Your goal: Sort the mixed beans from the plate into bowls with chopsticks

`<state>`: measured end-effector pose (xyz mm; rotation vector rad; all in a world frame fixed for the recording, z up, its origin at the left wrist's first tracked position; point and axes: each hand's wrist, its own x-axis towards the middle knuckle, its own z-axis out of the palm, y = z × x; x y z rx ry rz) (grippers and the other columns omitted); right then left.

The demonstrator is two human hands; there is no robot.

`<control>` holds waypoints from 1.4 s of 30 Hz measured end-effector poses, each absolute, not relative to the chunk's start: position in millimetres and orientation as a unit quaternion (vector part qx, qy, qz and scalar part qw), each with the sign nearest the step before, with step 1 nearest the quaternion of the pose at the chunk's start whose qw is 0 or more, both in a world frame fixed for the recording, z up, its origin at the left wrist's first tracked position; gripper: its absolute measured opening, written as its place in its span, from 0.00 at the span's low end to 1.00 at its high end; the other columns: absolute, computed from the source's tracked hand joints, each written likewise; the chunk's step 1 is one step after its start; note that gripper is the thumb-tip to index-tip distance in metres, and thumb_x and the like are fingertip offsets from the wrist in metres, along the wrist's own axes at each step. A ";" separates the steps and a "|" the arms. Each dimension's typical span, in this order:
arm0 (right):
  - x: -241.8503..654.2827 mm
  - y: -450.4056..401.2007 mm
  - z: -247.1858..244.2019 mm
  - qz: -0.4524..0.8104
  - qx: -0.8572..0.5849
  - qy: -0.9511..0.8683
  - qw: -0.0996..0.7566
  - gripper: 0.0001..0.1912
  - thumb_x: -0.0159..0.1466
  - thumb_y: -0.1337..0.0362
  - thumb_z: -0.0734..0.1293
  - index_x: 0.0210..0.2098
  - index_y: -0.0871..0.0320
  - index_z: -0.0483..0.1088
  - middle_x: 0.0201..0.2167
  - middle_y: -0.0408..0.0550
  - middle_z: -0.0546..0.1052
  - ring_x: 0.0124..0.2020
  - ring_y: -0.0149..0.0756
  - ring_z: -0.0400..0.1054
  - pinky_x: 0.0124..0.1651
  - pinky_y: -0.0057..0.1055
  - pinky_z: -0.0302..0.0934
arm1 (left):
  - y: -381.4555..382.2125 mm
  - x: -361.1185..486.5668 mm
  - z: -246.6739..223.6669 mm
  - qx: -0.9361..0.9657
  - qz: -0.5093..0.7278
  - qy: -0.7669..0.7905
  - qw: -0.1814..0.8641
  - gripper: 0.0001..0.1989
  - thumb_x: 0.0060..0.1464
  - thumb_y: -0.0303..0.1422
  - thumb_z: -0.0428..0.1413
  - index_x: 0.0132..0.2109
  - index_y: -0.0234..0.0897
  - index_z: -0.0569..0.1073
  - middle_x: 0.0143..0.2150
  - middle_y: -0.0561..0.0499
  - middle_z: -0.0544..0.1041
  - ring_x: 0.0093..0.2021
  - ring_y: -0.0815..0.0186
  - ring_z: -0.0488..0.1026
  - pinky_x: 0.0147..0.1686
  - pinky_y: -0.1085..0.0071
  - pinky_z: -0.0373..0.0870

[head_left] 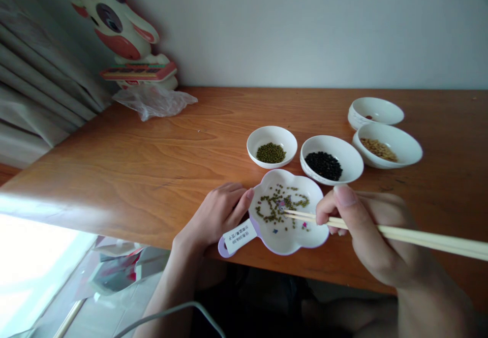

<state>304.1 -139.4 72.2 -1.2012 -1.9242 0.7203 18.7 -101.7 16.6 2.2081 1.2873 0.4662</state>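
In the head view, a white flower-shaped dish (pixel 284 244) with a purple rim and a labelled handle stands near the table's front edge. Several green mung beans (pixel 272 201) are scattered over its printed bottom. My right hand (pixel 375 226) is closed around a pair of wooden chopsticks (pixel 404 235). Their tips reach down among the beans; whether they pinch one is too small to tell. At the dish's left edge, my left hand (pixel 221 208) lies on the table with its thumb against the rim and its fingers partly hidden.
Behind the dish stand a bowl (pixel 253 147) of mung beans and a bowl (pixel 353 167) of black beans or seeds. Farther right are a bowl (pixel 412 150) of pale tan pieces and another bowl (pixel 387 109). A cow toy (pixel 125 38) and a plastic bag (pixel 156 101) sit back left.
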 end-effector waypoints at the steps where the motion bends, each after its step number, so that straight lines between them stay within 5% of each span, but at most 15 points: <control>1: 304.4 -139.6 72.2 0.285 -0.471 -0.748 0.371 0.27 0.80 0.51 0.56 0.29 0.53 0.75 0.25 0.42 0.79 0.27 0.32 0.74 0.29 0.32 0.61 | -101.6 18.8 16.6 0.819 0.174 0.478 0.268 0.25 0.79 0.42 0.40 0.34 0.38 0.69 0.35 0.50 0.72 0.35 0.65 0.67 0.42 0.66 0.63; 7: 307.7 -140.7 73.1 0.321 -0.479 -0.737 0.353 0.33 0.79 0.45 0.50 0.31 0.52 0.77 0.27 0.46 0.80 0.29 0.38 0.75 0.30 0.35 0.62 | -102.1 19.3 16.8 0.815 0.171 0.485 0.268 0.25 0.79 0.43 0.41 0.34 0.38 0.69 0.34 0.51 0.73 0.35 0.65 0.67 0.41 0.66 0.63; 15: 311.4 -141.9 74.9 0.318 -0.501 -0.721 0.359 0.24 0.78 0.49 0.58 0.34 0.49 0.79 0.33 0.45 0.84 0.36 0.39 0.80 0.36 0.35 0.68 | -101.3 18.0 15.2 0.818 0.169 0.484 0.263 0.26 0.79 0.43 0.40 0.33 0.38 0.68 0.33 0.51 0.72 0.34 0.65 0.66 0.41 0.66 0.63; 21: 319.3 -144.5 78.1 0.312 -0.530 -0.713 0.338 0.20 0.77 0.49 0.62 0.33 0.49 0.76 0.31 0.44 0.82 0.33 0.40 0.77 0.36 0.36 0.67 | -101.1 16.0 15.1 0.819 0.172 0.480 0.263 0.26 0.79 0.43 0.40 0.34 0.38 0.68 0.34 0.51 0.71 0.34 0.65 0.67 0.42 0.66 0.64; 31: 322.7 -148.8 68.8 0.357 -0.539 -0.694 0.316 0.27 0.78 0.44 0.53 0.34 0.48 0.75 0.35 0.44 0.81 0.44 0.44 0.75 0.41 0.36 0.66 | -100.6 15.5 15.7 0.818 0.162 0.486 0.261 0.26 0.79 0.44 0.39 0.35 0.38 0.70 0.35 0.49 0.74 0.36 0.64 0.69 0.42 0.65 0.65; 42: 318.8 -142.2 72.9 0.375 -0.525 -0.700 0.306 0.31 0.78 0.42 0.51 0.32 0.50 0.74 0.31 0.45 0.78 0.37 0.40 0.72 0.38 0.34 0.64 | -100.8 16.2 16.9 0.821 0.169 0.481 0.258 0.26 0.79 0.43 0.39 0.34 0.38 0.69 0.34 0.50 0.73 0.35 0.64 0.69 0.41 0.66 0.65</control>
